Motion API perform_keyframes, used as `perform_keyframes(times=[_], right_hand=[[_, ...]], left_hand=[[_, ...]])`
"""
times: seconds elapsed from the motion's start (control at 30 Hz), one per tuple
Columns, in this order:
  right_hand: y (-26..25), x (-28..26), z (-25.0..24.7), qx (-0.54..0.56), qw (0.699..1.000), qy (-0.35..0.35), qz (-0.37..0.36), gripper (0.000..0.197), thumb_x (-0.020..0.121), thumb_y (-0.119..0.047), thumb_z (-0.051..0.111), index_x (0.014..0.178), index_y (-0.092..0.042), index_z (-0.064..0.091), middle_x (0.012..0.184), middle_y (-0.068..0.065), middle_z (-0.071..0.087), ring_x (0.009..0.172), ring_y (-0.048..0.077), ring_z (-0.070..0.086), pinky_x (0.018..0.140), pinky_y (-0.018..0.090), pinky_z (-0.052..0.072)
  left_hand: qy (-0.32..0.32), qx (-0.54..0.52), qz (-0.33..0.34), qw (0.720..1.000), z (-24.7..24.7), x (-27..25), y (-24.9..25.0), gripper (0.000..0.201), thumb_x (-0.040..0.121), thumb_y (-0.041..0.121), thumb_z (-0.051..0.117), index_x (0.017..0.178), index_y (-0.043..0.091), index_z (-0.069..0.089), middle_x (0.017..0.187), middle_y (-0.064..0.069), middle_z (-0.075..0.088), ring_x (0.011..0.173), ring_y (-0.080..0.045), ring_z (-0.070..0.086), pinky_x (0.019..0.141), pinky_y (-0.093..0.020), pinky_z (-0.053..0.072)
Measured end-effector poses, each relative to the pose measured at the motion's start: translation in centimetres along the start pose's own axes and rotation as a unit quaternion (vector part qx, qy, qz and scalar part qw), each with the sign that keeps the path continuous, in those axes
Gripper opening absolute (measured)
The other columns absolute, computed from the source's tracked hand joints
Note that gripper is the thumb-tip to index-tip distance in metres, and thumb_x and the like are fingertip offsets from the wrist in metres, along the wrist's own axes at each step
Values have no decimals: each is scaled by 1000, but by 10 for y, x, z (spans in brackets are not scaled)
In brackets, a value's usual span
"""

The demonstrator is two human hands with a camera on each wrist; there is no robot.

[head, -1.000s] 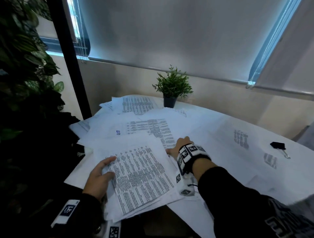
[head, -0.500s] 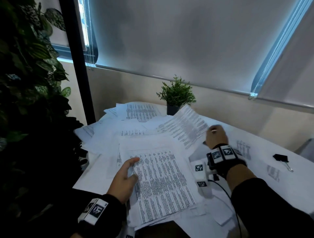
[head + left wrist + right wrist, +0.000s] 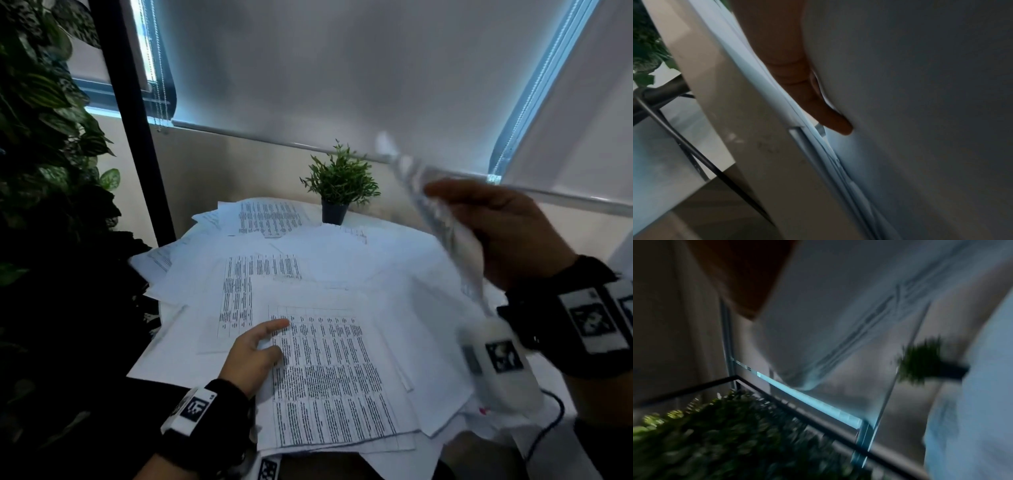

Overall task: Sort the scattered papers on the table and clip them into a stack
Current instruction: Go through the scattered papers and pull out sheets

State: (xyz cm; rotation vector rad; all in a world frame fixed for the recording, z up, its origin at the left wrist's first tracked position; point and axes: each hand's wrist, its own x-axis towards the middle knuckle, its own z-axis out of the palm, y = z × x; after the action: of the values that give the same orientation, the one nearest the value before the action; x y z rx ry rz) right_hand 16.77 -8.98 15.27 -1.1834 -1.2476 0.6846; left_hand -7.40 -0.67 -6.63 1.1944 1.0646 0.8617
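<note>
Printed white papers (image 3: 329, 260) lie scattered and overlapping across the round white table (image 3: 147, 370). At the near edge sits a gathered stack (image 3: 329, 377) with a text sheet on top. My left hand (image 3: 255, 353) holds the stack's left side, thumb on top; the left wrist view shows a finger (image 3: 830, 120) under the sheets. My right hand (image 3: 496, 226) is raised at the right and grips one printed sheet (image 3: 435, 219), which stands almost edge-on and is blurred. The right wrist view shows that sheet (image 3: 838, 331) hanging below the hand.
A small potted plant (image 3: 339, 185) stands at the table's far edge. Large leafy plants (image 3: 41, 137) and a black post (image 3: 133, 130) crowd the left side. A window blind (image 3: 342, 68) covers the wall behind.
My right hand has lifted the sheet from the table's middle up and toward me on the right. My left hand stays on the stack. The view has come closer.
</note>
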Motion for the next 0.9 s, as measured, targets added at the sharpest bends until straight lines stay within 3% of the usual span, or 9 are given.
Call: perform_keyframes(times=[0.1,0.2,0.37,0.43,0.6,0.67,0.77,0.83,0.9], right_hand=[[-2,-11,16,182,979,-86,43,19,72,-10,58,79,-9,76,89,14,72,78,23,70,68,30,57],[35,-2,7,104,989,-30,103,29,49,-12,76,78,-12,75,82,13,73,67,20,70,61,29,57],[102,3,-10,-156,966,3,208,32,78,8,66,94,-19,68,115,15,65,97,26,65,95,41,50],[104,2,-14,-204,960,25,188,31,82,7,62,98,-20,67,117,6,63,111,24,59,100,34,44],[54,-8,-1,60,991,-35,115,33,73,-2,61,103,-16,66,88,10,73,71,19,69,67,29,57],[54,-5,-1,50,995,-4,91,31,75,1,61,101,-16,67,83,4,73,69,16,68,68,27,57],[91,-1,-7,-258,962,27,81,30,82,2,65,104,-17,68,108,1,66,102,16,61,91,22,42],[122,-3,-11,-397,912,-29,99,33,84,-2,64,115,-14,65,124,5,58,120,19,50,96,16,29],[141,-7,-11,-439,889,-57,116,35,87,-6,60,121,-15,61,129,6,54,125,22,46,94,13,26]], left_hand=[[0,-19,-14,1000,1,-1,-1,52,81,-18,45,103,22,69,107,4,63,51,-20,50,55,-25,42],[-2,-107,-46,993,2,-1,0,51,83,-22,37,105,10,69,88,-3,69,39,-16,40,43,-18,31],[5,-99,-33,994,0,5,2,35,89,-12,44,94,9,72,83,-2,69,76,-13,61,62,-14,48],[-8,-70,-24,997,0,4,2,36,90,-14,45,94,11,71,84,-1,67,72,-8,57,60,-10,46],[3,-21,-1,1000,-2,8,-4,47,85,-12,55,88,30,78,110,11,68,118,-28,57,108,-44,38],[9,-18,-11,1000,2,6,1,36,85,-10,56,75,16,77,90,0,74,107,-36,61,96,-35,49],[1,-73,-59,996,7,-11,18,44,98,-5,39,64,3,64,46,-2,64,69,-27,62,48,-15,49],[-28,-115,-57,991,13,-13,25,29,101,13,42,91,0,66,78,-10,74,80,-23,65,62,-25,53],[-61,-173,-84,979,14,-11,28,53,98,46,38,100,3,70,96,-17,73,83,-28,69,68,-35,54]])
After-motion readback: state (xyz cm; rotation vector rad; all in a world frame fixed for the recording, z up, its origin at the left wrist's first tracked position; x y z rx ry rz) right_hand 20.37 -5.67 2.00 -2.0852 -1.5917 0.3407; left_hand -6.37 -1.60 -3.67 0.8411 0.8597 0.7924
